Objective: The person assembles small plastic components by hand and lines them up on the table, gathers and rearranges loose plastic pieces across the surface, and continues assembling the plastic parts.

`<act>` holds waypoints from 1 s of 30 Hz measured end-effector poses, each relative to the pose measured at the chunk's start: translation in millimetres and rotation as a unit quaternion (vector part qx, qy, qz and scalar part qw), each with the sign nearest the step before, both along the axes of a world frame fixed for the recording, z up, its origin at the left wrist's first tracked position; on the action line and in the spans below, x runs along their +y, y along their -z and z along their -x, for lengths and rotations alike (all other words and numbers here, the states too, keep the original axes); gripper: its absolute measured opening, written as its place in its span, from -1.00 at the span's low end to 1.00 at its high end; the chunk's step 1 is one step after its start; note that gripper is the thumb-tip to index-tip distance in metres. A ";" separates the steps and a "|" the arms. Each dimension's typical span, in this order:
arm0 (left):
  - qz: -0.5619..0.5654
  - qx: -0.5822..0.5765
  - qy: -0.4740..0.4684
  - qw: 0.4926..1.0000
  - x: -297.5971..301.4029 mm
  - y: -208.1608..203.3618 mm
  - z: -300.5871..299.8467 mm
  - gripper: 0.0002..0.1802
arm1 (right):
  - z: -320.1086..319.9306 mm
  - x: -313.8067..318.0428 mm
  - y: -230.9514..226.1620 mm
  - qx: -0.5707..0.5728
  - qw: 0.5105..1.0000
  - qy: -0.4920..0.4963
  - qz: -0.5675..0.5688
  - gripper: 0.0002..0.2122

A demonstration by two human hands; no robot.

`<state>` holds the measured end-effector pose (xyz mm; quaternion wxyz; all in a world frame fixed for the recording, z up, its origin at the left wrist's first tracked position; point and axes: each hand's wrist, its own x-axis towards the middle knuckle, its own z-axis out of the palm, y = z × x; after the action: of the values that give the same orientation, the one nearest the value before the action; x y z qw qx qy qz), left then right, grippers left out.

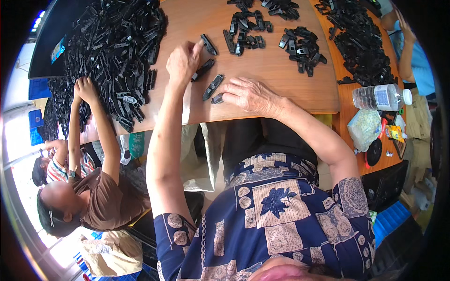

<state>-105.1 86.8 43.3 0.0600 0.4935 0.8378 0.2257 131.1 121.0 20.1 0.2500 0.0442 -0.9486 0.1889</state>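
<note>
1. Surface (293, 93): brown wood or wood-look board, smooth, with a soft satin sheen.
2. Big heap of black clip-like parts (117, 42): hard plastic by the look of it — dark, with small glossy glints, rough as a mass.
3. Small pile of clip-like parts (302, 47): black plastic; several flat grey faces shine, metal or polished plastic, too small to tell.
4. Bottle (368, 98): thin clear plastic, glossy; its cap (407, 97) is opaque white plastic.
5. Patterned shirt (276, 229): soft printed cloth, matt.
6. Brown shirt (112, 201): plain matt cloth, softly creased.
7. Tan sack (115, 253): matt, wrinkled — paper or cloth, unclear.
</note>
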 end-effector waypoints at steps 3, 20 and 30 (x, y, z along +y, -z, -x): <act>0.072 -0.068 -0.022 0.995 28.2 2.2 9.0 -0.44 | 5.0 1.8 5.7 0.033 0.999 -0.008 0.010 -0.82; -0.022 -0.127 0.118 0.985 -39.2 16.4 30.2 -0.78 | 7.1 1.6 10.6 0.029 0.999 0.026 0.027 -0.81; -0.024 -0.053 0.168 0.984 -39.8 -2.9 7.8 -0.80 | 5.8 2.1 4.8 0.060 0.995 0.081 0.023 -0.79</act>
<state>-112.8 47.0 46.3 0.1294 0.6158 0.7331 0.2580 125.3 123.1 15.3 0.3215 -0.0270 -0.9279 0.1870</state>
